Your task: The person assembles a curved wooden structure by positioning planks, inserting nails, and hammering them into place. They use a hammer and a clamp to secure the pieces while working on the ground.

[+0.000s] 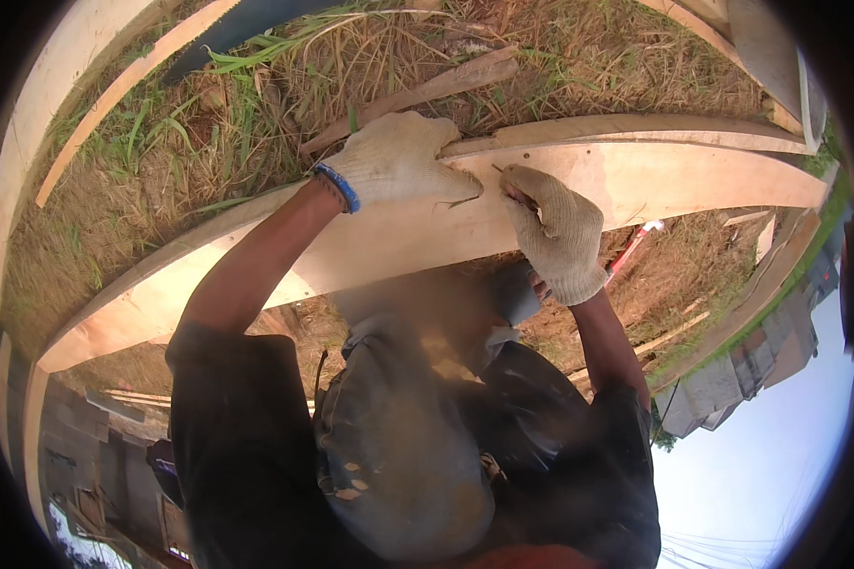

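Observation:
A long pale wooden board point(408, 232) runs across in front of me. My left hand point(394, 161), in a knitted off-white glove with a blue cuff, grips the board's far edge, its thumb side on the face. A thin dark line shows beside its tip; I cannot tell whether it is a nail or a crack. My right hand point(560, 232), in a similar glove, is closed in a pinch above the board, just right of the left one. A thin nail point(496, 168) pokes out from its fingertips. Small dark nail heads or holes dot the board farther right.
Another plank point(636, 126) lies along the far edge. A red-handled tool point(624, 254) with a whitish end rests beyond my right wrist. A rough wood strip point(427, 95) lies on the dry grass. Curved-looking boards point(57, 104) border the left. My bent knees are below.

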A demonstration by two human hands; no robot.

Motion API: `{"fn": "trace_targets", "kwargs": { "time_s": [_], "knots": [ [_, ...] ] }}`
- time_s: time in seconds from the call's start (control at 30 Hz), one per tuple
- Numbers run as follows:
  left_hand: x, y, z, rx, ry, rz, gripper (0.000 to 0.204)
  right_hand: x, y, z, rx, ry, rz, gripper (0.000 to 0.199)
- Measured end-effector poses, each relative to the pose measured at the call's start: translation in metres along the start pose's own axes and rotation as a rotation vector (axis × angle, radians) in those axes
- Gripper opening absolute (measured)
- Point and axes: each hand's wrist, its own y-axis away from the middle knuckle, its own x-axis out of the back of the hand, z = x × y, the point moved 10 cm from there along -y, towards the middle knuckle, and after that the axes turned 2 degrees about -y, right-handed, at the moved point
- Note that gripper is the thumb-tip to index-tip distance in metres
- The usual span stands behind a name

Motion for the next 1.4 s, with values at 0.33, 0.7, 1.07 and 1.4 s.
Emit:
{"fn": "trace_targets", "kwargs": {
  "time_s": [0.33,0.7,1.07,1.4],
  "knots": [
    [-0.002,0.012,0.003,0.069,-0.006,0.046,0.068,0.002,-0.011,-0.009,0.029,0.131,-0.027,0.027],
    [0.0,0.022,0.017,0.006,-0.107,0.285,0.051,-0.008,-0.02,-0.025,0.07,0.372,-0.181,0.016],
    [-0.006,0.038,0.05,-0.032,-0.38,0.549,0.049,-0.027,-0.008,-0.006,0.167,0.346,-0.228,0.041],
    [-0.013,0.033,0.056,-0.114,-0.542,0.501,0.054,-0.019,-0.017,-0.028,0.364,0.436,0.002,0.03]
  ]
}}
